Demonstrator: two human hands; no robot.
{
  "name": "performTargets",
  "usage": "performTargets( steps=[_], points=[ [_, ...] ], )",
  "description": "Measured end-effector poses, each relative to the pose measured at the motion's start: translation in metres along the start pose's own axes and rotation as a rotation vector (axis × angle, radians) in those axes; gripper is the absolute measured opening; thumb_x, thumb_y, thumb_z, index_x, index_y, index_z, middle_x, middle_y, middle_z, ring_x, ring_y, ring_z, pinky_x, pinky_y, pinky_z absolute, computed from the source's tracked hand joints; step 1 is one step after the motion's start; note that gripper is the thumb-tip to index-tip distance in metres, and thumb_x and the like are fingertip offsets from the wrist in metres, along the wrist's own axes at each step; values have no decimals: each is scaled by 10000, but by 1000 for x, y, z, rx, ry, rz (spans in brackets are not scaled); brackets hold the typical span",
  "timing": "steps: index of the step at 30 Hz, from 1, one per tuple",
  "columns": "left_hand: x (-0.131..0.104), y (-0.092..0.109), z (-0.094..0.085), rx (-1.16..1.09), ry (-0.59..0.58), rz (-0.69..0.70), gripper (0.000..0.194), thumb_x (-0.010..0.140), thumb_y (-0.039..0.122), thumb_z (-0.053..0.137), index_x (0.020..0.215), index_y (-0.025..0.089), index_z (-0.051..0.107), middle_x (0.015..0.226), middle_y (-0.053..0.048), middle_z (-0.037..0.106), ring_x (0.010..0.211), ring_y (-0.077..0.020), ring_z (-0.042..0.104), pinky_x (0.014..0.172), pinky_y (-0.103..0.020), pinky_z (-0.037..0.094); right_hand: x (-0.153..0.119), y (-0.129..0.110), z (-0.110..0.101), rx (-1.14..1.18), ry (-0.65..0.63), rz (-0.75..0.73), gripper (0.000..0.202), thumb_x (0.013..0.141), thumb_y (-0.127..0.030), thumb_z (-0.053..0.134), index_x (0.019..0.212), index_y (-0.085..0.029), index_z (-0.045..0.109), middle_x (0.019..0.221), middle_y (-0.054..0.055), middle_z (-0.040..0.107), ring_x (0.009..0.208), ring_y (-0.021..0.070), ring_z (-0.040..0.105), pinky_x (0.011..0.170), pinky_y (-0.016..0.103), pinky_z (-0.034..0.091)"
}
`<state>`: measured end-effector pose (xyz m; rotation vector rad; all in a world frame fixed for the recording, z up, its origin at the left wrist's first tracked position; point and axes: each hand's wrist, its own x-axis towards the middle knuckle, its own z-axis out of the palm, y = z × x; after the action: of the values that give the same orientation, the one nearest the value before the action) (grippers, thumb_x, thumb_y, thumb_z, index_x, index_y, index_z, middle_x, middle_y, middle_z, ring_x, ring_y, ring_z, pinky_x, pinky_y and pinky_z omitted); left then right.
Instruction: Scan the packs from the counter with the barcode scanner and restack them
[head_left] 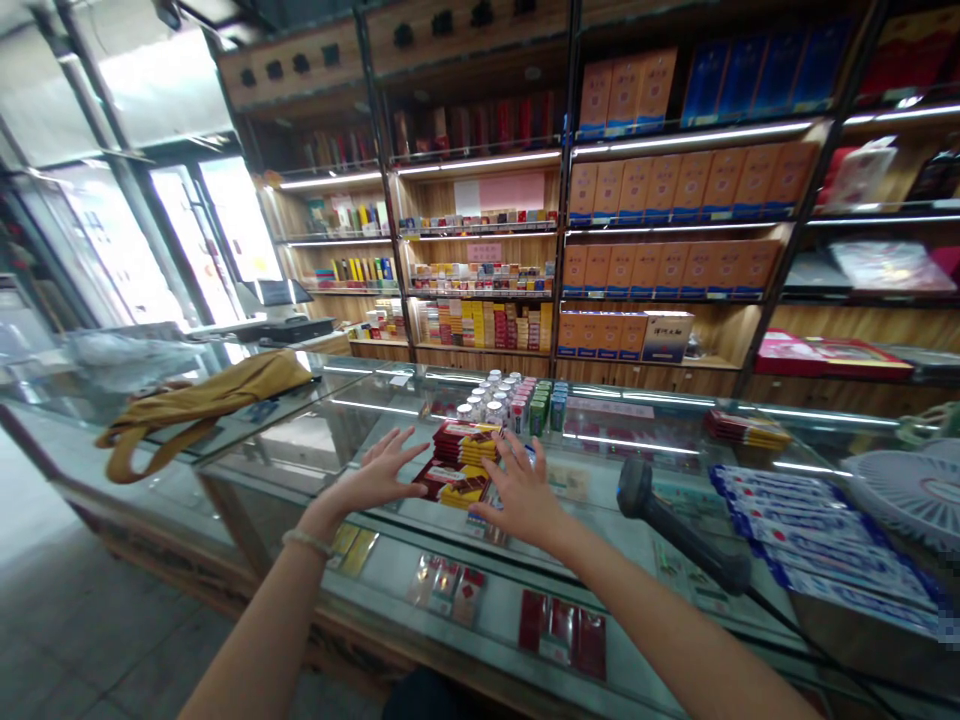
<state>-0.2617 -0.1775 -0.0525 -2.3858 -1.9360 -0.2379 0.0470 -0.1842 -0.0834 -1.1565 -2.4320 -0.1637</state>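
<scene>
Both hands, left [380, 472] and right [523, 495], hover with grips released and fingers spread, flanking the red packs [461, 458] on the glass desk [660, 455].

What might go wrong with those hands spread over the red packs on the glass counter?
The left hand and right hand flank a loose stack of red packs; a nudge might topple it. The small bottles just behind could get knocked. The barcode scanner sits near the right forearm and might be bumped.

Red-and-yellow cigarette packs [463, 458] lie stacked flat in a small heap on the glass counter top.
</scene>
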Motion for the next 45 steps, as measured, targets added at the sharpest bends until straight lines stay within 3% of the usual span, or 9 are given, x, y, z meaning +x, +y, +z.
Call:
performTargets(
  steps=[3, 6, 11, 17, 26, 34, 40, 45],
  points=[
    [0, 5, -1, -11, 59, -11, 1069, 751, 768, 663, 1625, 318, 242, 1716, -148, 162, 1570, -388, 182, 1221, -568, 275, 0, 6, -5, -14, 24, 19, 779, 958, -721, 384, 1561, -228, 412, 1721, 134, 151, 1586, 340, 100, 1244, 633, 27],
    [4, 19, -5, -12, 177, -17, 1053, 818, 772, 582, 1646, 313, 121, 1724, -165, 107, 1576, -393, 152, 1223, -590, 250, 0, 17, -10, -54, 73, 41, 799, 959, -722, 380, 1620, -287, 270, 1735, 102, 69, 1595, 343, 31, 1236, 650, 3],
    [20, 65, -15, 64, 395, 17, 871, 908, 678, 533, 1633, 312, 216, 1726, -144, 116, 1583, -402, 95, 1232, -643, 164, -1, 44, -19, -134, 142, 69, 786, 972, -699, 383, 1637, -356, 144, 1739, 80, 38, 1597, 333, -4, 1221, 672, -41],
    [45, 137, -23, 64, 510, 74, 657, 962, 550, 518, 1572, 347, 383, 1721, -87, 165, 1586, -369, 91, 1259, -619, 68, -13, 79, -43, -189, 177, 122, 741, 988, -687, 361, 1631, -367, 176, 1739, 67, 80, 1595, 318, 28, 1222, 656, -58],
    [94, 242, -13, -131, 690, 74, 524, 985, 514, 476, 1448, 287, 567, 1666, -93, 290, 1556, -349, 187, 1269, -552, 153, -52, 153, -89, -257, 186, 321, 654, 1009, -608, 401, 1604, -355, 298, 1733, 76, 125, 1588, 335, 57, 1223, 659, -2],
    [145, 325, 7, -253, 703, 178, 498, 995, 485, 480, 1428, 264, 589, 1645, -114, 312, 1543, -337, 226, 1257, -538, 211, -87, 217, -107, -345, 218, 488, 623, 1018, -570, 412, 1587, -324, 352, 1715, 93, 207, 1575, 341, 114, 1220, 657, 49],
    [174, 361, 18, -286, 639, 200, 502, 983, 494, 505, 1429, 279, 589, 1645, -118, 320, 1533, -345, 252, 1239, -552, 248, -95, 255, -108, -370, 221, 546, 619, 1019, -563, 408, 1580, -304, 370, 1708, 103, 225, 1576, 333, 107, 1219, 654, 51],
    [201, 387, 15, -308, 539, 187, 555, 969, 514, 528, 1464, 264, 553, 1647, -144, 305, 1520, -363, 275, 1224, -557, 274, -94, 304, -114, -393, 209, 662, 654, 1017, -557, 394, 1599, -266, 327, 1705, 129, 221, 1567, 354, 119, 1207, 666, 65]
  ],
)
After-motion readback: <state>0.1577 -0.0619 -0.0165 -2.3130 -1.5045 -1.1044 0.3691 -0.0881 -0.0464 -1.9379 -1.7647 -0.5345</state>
